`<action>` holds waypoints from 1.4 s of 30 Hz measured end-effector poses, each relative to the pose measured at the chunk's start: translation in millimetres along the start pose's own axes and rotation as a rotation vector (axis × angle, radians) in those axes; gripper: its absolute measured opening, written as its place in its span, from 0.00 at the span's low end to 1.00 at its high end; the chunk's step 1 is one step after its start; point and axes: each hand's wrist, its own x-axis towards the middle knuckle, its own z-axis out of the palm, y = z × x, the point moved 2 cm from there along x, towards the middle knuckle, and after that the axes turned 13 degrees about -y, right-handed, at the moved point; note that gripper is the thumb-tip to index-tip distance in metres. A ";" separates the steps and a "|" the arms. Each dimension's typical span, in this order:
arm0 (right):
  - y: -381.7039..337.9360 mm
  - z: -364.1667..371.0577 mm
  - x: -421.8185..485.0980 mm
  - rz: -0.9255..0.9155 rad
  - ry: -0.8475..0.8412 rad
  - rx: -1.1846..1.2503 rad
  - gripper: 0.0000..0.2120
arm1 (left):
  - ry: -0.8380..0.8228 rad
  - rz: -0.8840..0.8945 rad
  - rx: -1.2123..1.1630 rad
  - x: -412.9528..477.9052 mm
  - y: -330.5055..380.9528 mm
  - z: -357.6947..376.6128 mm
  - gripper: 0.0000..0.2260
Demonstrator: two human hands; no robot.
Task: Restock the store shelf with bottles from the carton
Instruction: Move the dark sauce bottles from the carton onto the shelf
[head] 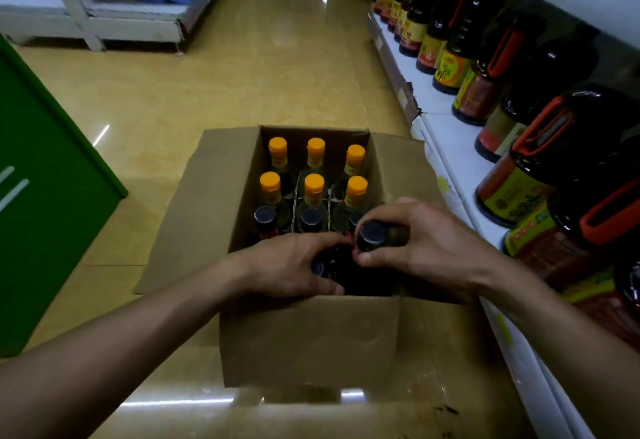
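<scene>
Matt brown cardboard carton (pixel 311 334) on a polished, glossy floor (pixel 242 75). Between the fingers (pixel 388 211), a dark bottle (pixel 366 247) with a shiny smooth cap (pixel 373 231); beyond the fingers, smooth orange plastic caps (pixel 314 184).

Dim, floor (pixel 277 68) glare, warped blurry edges

Glossy tan floor (pixel 242 75) bears the open carton (pixel 311 334); white shelf (pixel 446 127) carries a row of dark bottles (pixel 453 71)
</scene>
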 end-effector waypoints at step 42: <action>-48.0 -42.2 14.6 -0.328 0.312 0.936 0.36 | 0.112 0.351 -0.954 -22.0 29.1 -19.5 0.28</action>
